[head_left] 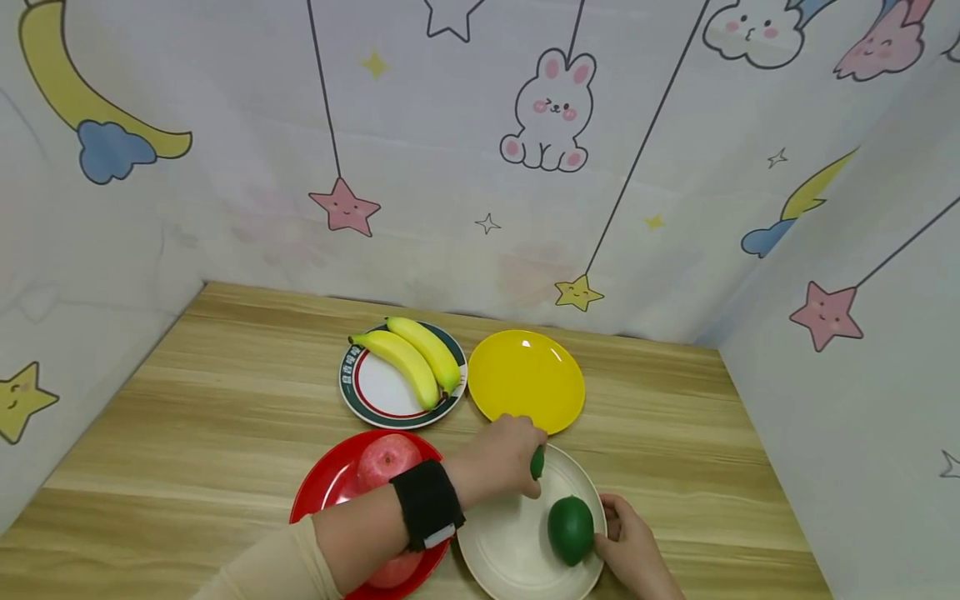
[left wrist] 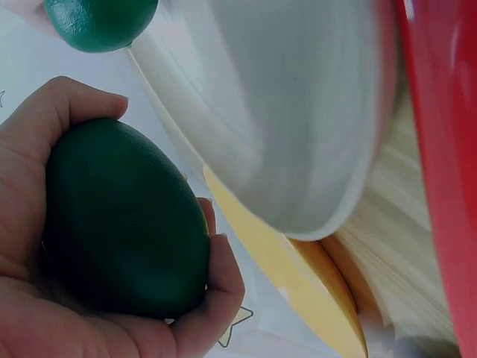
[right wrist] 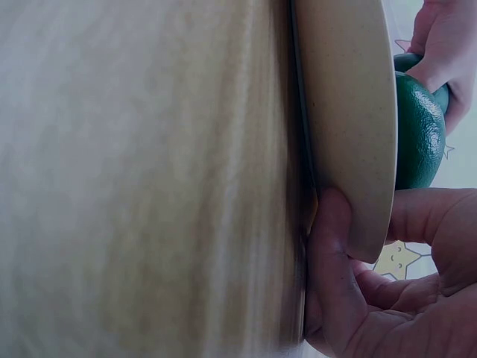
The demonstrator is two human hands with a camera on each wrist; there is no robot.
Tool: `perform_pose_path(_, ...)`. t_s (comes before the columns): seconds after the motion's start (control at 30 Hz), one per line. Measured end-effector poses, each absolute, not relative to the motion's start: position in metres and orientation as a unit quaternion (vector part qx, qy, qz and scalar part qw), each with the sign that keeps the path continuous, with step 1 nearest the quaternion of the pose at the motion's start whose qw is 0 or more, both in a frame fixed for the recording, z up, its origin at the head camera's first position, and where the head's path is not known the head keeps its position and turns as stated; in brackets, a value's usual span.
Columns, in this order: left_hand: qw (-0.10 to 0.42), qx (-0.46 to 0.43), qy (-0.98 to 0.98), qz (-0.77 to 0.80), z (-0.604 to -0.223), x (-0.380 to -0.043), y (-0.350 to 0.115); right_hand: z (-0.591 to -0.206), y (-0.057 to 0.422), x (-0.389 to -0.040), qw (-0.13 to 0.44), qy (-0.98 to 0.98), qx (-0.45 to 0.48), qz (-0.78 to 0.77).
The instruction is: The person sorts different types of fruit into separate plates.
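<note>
My left hand [head_left: 504, 457] grips a dark green, egg-shaped fruit [left wrist: 127, 216], fingers and thumb curled around it, over the left side of a cream plate [head_left: 517, 542]. A second green fruit [head_left: 571, 531] lies on that plate, near its right rim. At this rim, my right hand [head_left: 633, 542] pinches the plate, with a finger [right wrist: 335, 224] beneath and the thumb on the upper side close to the fruit. The left wrist view shows the plate [left wrist: 261, 112] beside the held fruit.
Left of the cream plate, a red plate [head_left: 315, 479] with pinkish apples [head_left: 388, 460] sits partly under my left forearm. Farther back are a dark-rimmed plate [head_left: 367, 408] bearing two bananas [head_left: 405, 360] and a yellow plate [head_left: 525, 379]. Behind the wooden table [head_left: 667, 408] hangs a printed curtain [head_left: 450, 150].
</note>
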State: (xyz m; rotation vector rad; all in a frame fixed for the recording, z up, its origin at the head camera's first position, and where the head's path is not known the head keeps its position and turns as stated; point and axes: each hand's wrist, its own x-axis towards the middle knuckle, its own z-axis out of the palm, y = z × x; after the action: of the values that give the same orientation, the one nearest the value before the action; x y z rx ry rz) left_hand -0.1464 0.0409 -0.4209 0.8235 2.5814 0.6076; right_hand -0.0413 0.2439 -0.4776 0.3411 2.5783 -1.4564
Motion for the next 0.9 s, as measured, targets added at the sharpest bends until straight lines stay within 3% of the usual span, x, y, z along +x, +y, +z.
perform_pose_path(0.9,0.193,0.315,0.91,0.19,-0.441,-0.139,0.054,-0.476,0.242,-0.04,0.087,0.862,0.123,-0.485)
